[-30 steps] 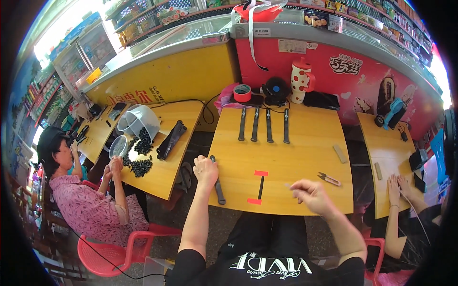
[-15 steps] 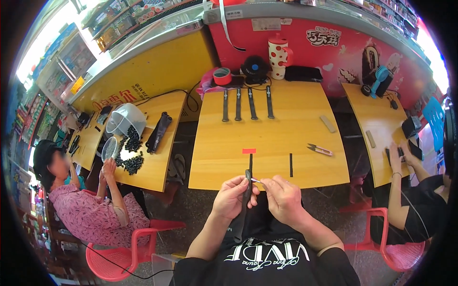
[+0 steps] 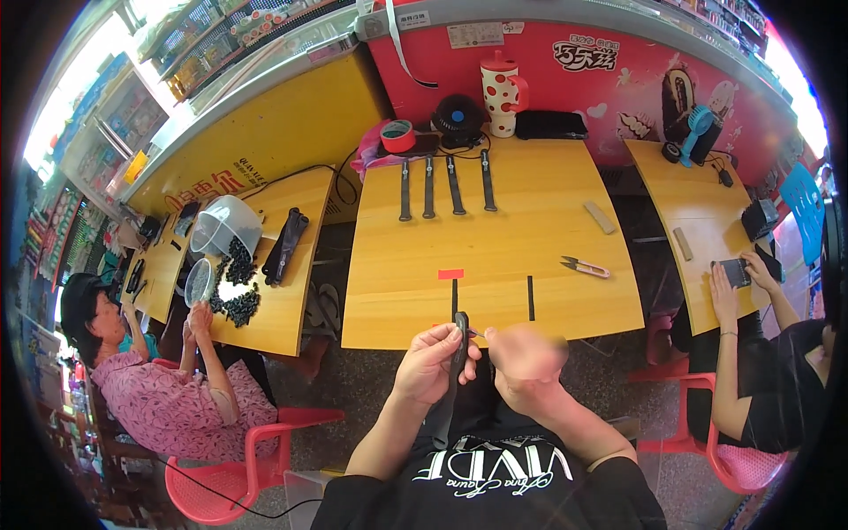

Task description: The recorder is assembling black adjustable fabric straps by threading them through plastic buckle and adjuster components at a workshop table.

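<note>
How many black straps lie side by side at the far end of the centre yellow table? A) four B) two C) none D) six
A: four black straps lie in a row at the far end of the centre yellow table, near the red tape roll; a fifth strap is in the left hand.

left hand (image 3: 430, 364) fingers pinched, right hand (image 3: 523, 359) curled

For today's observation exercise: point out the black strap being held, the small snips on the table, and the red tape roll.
black strap (image 3: 459, 340), head view, upper part above the left hand's fingers.
small snips (image 3: 585, 266), head view, middle of the tool.
red tape roll (image 3: 397, 137), head view, outer side wall.
</note>
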Demonstrator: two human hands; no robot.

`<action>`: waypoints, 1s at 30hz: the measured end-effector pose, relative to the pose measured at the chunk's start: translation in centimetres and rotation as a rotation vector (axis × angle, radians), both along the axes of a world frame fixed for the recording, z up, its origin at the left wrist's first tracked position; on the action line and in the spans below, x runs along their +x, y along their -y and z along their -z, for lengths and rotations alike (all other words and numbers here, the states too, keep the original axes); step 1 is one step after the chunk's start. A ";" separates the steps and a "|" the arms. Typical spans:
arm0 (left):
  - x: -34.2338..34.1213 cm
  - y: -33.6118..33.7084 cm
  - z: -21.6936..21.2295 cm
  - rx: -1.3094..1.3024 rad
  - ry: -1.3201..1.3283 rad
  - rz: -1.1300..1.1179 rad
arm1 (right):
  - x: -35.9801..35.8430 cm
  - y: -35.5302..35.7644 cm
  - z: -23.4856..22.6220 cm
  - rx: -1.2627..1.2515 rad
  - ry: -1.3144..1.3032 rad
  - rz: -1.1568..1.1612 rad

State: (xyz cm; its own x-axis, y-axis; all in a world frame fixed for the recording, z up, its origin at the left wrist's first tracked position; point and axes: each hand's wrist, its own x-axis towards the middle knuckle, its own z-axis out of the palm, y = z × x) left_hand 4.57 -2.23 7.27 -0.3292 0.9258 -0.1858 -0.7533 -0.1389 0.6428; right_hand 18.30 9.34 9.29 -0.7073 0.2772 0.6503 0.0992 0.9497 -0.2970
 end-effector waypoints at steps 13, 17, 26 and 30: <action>0.7 -0.1 0.0 -0.066 -0.196 -0.094 | 0.1 0.0 -1.3 0.268 0.060 0.045; 1.1 0.1 -0.3 -0.131 -0.439 -0.169 | 0.2 -0.3 -0.8 0.258 0.006 -0.017; 1.9 0.1 -0.1 -0.174 -0.525 -0.184 | 0.1 -0.7 0.7 0.252 -0.024 -0.054; 2.1 0.1 0.1 -0.165 -0.516 -0.210 | -0.7 -1.1 2.5 -0.157 -0.161 -0.191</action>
State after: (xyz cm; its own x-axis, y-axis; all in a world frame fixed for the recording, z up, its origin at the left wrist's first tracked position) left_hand 6.66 -2.33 7.17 -0.5893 0.8030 -0.0887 -0.3037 -0.1184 0.9454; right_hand 17.64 10.43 6.82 -0.6476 0.2546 0.7182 -0.1377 0.8879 -0.4389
